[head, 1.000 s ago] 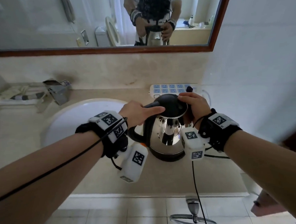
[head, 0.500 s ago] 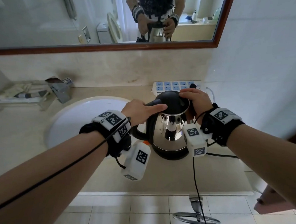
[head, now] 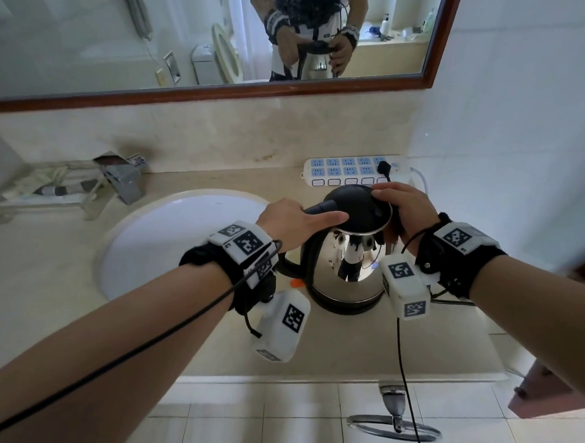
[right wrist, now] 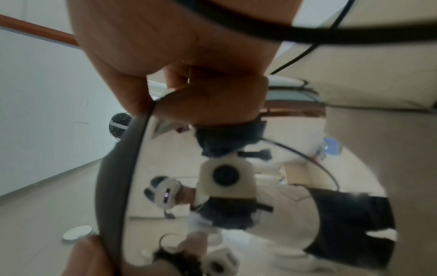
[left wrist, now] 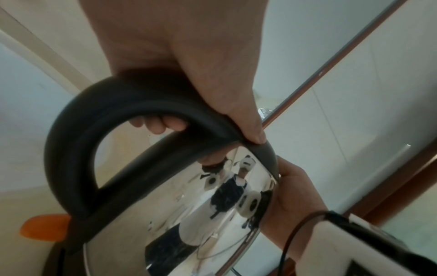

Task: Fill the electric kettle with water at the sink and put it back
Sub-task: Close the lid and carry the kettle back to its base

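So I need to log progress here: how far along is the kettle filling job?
Nothing looks done yet: the kettle sits on its base on the counter, right of the sink, lid on. In hand: the left hand grips the handle, thumb toward the lid; the right hand grips the lid's rim. Left: open it, fill at the faucet, return it.

Both bare forearms wear black wrist straps [head: 456,267] carrying white marker-printed camera blocks [head: 406,290] and black cables [head: 403,368].
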A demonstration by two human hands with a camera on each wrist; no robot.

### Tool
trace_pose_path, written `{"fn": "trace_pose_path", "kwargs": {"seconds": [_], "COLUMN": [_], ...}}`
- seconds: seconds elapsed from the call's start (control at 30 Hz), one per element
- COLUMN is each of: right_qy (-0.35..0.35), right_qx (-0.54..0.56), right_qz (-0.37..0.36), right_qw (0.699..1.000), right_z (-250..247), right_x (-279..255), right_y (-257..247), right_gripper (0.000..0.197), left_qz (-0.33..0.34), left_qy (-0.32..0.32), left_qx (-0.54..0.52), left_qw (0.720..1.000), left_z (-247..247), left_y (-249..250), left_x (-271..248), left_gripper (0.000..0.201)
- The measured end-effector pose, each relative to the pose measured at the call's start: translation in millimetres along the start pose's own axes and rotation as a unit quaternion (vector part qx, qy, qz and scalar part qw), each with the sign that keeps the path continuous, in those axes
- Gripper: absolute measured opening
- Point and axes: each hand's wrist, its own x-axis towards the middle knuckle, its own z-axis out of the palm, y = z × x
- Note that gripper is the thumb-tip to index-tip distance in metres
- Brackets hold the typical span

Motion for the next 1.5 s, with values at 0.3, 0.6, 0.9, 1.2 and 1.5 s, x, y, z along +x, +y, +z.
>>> {"fn": "trace_pose_path", "kwargs": {"seconds": [0.3, 0.6, 0.9, 1.2, 1.5], "right_qy": [-0.008, -0.002, 0.052, -0.198, -0.207], "right_qx": [-0.034, -0.306, -0.45, -0.616, -0.698], "right_qz": [-0.035, -0.123, -0.348, -0.247, -0.055], "right_qw": [0.999, 0.944, 0.821, 0.721, 0.683], "right_z": [-1, 2, 45, 118, 149], "right_x": [-4, -22, -88, -131, -118], "right_y": [1, -17, -17, 47, 85], "right_gripper": [0.007, 0.029, 0.03, 0.038, 0.063], "left_qz": [0.011, 0.033, 0.078, 0.081, 0.077], "left_qy": [0.046, 0.058, 0.098, 0.045, 0.007], "left_qx": [-0.001, -0.033, -0.005, -0.03, -0.009], "left_qw": [0.999, 0.997, 0.992, 0.995, 0.997], "left_z": [6, 1, -20, -34, -34], "left_y": [-2, -3, -31, -82, -112], "left_x": [-2, -11, -31, -49, -54], "left_gripper": [0.052, 0.046, 0.037, 0.051, 0.056]}}
